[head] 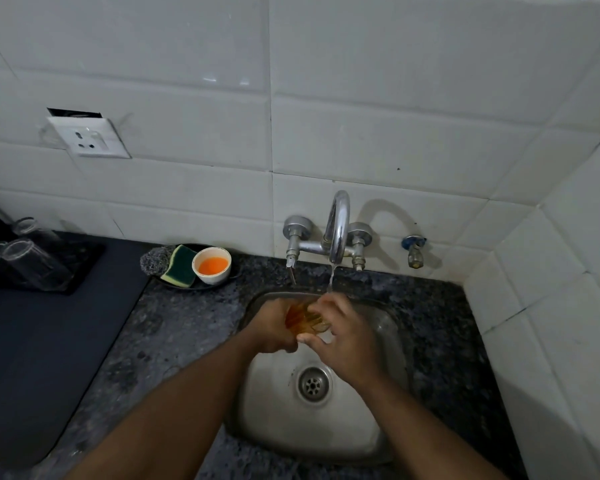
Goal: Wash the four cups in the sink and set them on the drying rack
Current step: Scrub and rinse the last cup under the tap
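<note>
Glass cup [303, 318] clasped by both hands' grip.

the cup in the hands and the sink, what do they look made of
Cup: seemingly clear glass, amber-tinted; fingers show through it.
Sink: likely stainless steel, dull brushed grey sheen with a metal drain.
Both hands, left and right, grip the cup.

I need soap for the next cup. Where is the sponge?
In the head view the sponge sits left of the tap, on a dark dish by the wall, between a grey scrubber and a white bowl.
</note>
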Motion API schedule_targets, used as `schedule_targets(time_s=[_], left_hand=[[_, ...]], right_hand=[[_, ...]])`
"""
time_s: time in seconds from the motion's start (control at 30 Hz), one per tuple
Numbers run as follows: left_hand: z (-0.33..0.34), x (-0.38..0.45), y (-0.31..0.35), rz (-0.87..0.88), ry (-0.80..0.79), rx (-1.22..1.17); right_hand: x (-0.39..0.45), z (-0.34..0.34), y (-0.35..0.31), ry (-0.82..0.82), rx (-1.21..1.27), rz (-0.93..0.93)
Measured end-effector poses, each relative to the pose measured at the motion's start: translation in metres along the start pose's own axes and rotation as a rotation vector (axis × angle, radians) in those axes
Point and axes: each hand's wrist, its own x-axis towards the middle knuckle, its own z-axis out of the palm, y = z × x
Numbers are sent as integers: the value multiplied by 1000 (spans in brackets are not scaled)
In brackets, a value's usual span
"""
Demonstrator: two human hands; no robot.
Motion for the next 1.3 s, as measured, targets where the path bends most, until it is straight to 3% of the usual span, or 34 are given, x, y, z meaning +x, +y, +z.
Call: schedule_targets(time_s=[0.07,0.13,0.23,0.33,0.47,0.5,0.67,0.7,0.73,0.83,0.87,0.9,1.03,1.07,1.13,1.23,1.3], left_hand=[[-4,0,0,-37,-40,-6],[-4,-1,2,-44,-47,-30],[3,-6,5,62,99,27],[8,-8,7,118,231,33],[-10,-13,9,19,-79,-16],[-9,-13,9,13,-96,-22],[20,-16,11,145,370,-75],[21,-18,11,153,380,-86],[16,-18,11,138,319,-103],[-2,-20,11,-22,-94,-135],[-3,-20,11,-52,-142,-125],[-2,-19,14,-44,-97,-122],[25,-15,17,130,393,-109],[27,-16,16,136,413,-105],[19,-15,12,87,237,-111],[1,-14,7,-59,-194,-157],[2,-13,10,-47,-124,-174]], right_hand=[[-2,0,9,-32,-38,-94],[1,-1,14,-96,60,-38],[5,-1,14,-51,176,55],[7,-2,12,-95,203,27],[13,-12,29,-287,88,-143],[15,-13,30,-286,89,-147],[17,-5,20,-133,240,-73],[15,-4,21,-153,224,-93],[15,-5,25,-210,178,-135],[22,-14,40,-431,37,-276],[26,-16,41,-452,50,-285],[28,-16,41,-438,75,-267],[27,-9,31,-267,219,-133],[25,-9,32,-274,220,-138],[23,-13,37,-385,120,-215],[29,-22,47,-533,13,-292],[31,-22,44,-492,32,-290]])
